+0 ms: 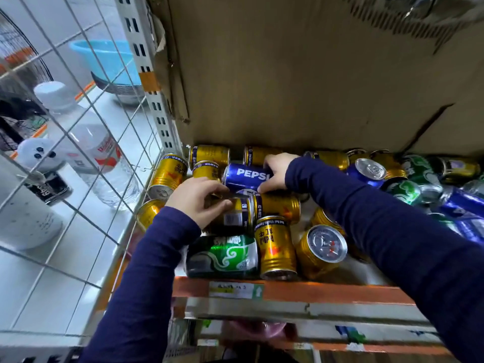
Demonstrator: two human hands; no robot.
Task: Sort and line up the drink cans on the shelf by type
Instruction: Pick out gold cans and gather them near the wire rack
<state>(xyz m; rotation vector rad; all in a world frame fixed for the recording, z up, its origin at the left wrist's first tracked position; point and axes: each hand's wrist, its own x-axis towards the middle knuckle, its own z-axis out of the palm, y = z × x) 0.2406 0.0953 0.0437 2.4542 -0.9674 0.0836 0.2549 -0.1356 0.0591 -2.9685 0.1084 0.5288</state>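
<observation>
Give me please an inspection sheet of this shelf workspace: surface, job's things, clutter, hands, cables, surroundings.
Surface: shelf with orange front rail, crowded with cans.
Job's things: unsorted; gold metal cans mostly lying down, one blue Pepsi can lying among them, one green metal can lying at the front edge, more blue and green cans at the right.
Clutter: brown cardboard sheet behind the cans.
Hands: left hand grips a gold can with barcode; right hand grips the blue Pepsi can.
Cables: nothing seen.
Surroundings: white wire grid at the left; behind it a clear plastic water bottle and a blue plastic basin.
</observation>
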